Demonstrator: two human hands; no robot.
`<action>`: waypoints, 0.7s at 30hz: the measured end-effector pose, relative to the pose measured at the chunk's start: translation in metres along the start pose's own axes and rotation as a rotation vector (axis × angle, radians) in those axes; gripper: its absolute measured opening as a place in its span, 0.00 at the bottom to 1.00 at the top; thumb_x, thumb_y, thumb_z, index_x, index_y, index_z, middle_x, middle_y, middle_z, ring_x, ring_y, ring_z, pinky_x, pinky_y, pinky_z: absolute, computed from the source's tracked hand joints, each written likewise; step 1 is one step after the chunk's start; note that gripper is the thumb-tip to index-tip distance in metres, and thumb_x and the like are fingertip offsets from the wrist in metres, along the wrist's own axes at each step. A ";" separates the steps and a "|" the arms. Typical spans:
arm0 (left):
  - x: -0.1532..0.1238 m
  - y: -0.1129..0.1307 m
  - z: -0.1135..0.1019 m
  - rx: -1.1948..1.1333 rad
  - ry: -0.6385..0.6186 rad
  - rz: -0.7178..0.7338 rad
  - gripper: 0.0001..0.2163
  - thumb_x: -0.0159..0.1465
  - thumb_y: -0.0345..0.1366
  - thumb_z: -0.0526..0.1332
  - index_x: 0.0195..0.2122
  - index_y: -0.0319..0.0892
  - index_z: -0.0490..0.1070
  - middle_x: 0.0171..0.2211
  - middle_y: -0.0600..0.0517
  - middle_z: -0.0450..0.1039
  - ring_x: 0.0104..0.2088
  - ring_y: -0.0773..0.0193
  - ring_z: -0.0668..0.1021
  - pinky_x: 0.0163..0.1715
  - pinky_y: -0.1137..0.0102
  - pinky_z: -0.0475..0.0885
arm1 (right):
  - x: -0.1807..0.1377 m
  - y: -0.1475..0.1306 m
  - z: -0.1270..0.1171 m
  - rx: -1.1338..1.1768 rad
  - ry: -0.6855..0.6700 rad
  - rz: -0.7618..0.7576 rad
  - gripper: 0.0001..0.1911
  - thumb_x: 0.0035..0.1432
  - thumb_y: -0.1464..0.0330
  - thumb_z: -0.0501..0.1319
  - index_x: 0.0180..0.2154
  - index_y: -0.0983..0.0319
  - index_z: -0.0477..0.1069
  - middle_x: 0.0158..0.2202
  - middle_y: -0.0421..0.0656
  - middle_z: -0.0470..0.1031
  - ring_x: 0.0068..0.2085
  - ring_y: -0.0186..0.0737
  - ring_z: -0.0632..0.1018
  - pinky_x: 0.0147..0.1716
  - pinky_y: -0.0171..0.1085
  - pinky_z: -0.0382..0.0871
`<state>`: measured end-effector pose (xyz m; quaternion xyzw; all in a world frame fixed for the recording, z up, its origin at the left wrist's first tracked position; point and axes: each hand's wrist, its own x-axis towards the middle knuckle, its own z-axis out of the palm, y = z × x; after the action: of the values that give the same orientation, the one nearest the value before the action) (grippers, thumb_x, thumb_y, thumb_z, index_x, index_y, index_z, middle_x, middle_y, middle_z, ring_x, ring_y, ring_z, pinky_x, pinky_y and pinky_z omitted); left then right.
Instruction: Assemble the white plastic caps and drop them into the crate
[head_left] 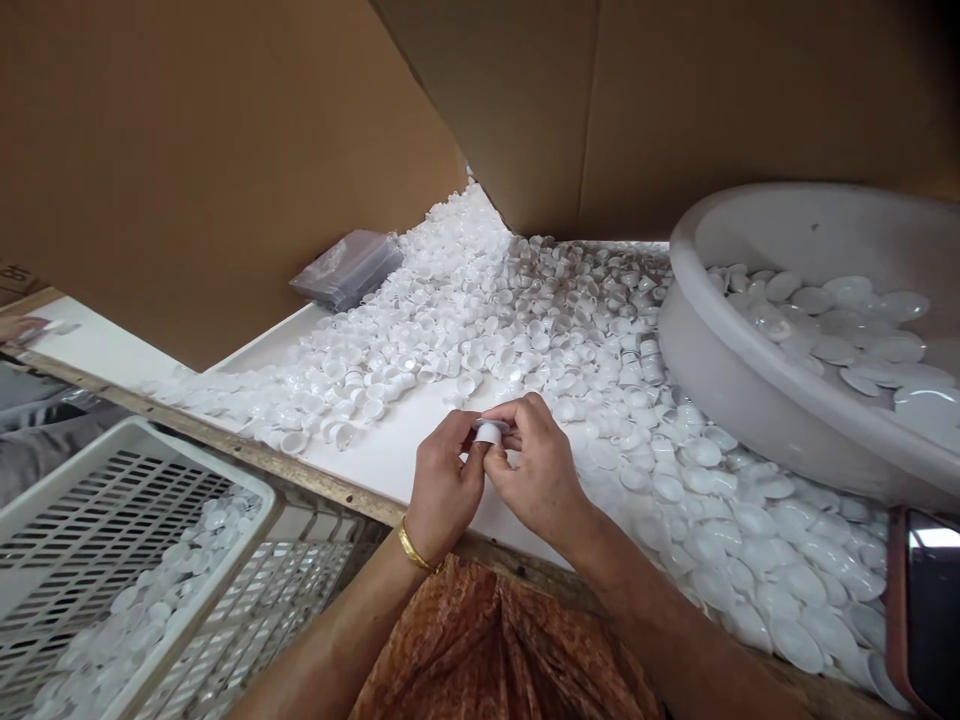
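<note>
My left hand [450, 475], with a gold bangle at its wrist, and my right hand [536, 470] meet near the table's front edge. Between their fingertips they pinch a small white plastic cup [488, 434], a short cylinder with a flat round disc [491, 424] against its upper end. Fingers hide part of both pieces. Beyond my hands spreads a large pile of small white cups [450, 340] on the white tabletop [390, 430]. Thin white discs [750, 560], like little saucers, lie heaped to the right of my right forearm.
A big whitish tub [727, 400] at right holds more discs. Below the table edge at left stands a slatted plastic crate [247, 480] with white pieces inside. Cardboard [225, 150] walls the back. A plastic-wrapped packet [349, 268], a phone [922, 600] and another person's hand [19, 327] are visible.
</note>
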<state>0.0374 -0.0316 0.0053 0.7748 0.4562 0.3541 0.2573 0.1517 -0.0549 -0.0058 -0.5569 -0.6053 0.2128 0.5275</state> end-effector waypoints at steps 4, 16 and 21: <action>0.002 0.002 0.008 -0.001 0.034 0.027 0.06 0.61 0.31 0.52 0.34 0.39 0.68 0.28 0.53 0.68 0.28 0.68 0.69 0.28 0.75 0.63 | 0.001 -0.001 -0.003 -0.038 0.022 0.015 0.16 0.44 0.80 0.53 0.36 0.60 0.65 0.37 0.43 0.64 0.35 0.37 0.72 0.35 0.37 0.73; 0.009 -0.012 -0.004 -0.232 -0.135 -0.158 0.11 0.59 0.37 0.54 0.40 0.41 0.71 0.35 0.51 0.73 0.36 0.63 0.74 0.35 0.71 0.69 | 0.004 0.001 -0.006 0.113 -0.176 0.050 0.19 0.48 0.76 0.56 0.43 0.58 0.64 0.43 0.43 0.66 0.40 0.37 0.74 0.36 0.36 0.73; -0.004 -0.031 -0.086 -0.015 0.045 -0.467 0.15 0.55 0.42 0.57 0.42 0.44 0.71 0.34 0.53 0.75 0.28 0.65 0.75 0.27 0.72 0.69 | 0.020 0.010 -0.038 0.110 0.111 0.204 0.15 0.53 0.72 0.53 0.45 0.59 0.63 0.46 0.44 0.69 0.41 0.38 0.75 0.36 0.37 0.72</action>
<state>-0.0481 -0.0149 0.0345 0.6380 0.6262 0.3055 0.3278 0.1925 -0.0467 0.0072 -0.5966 -0.5028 0.2671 0.5656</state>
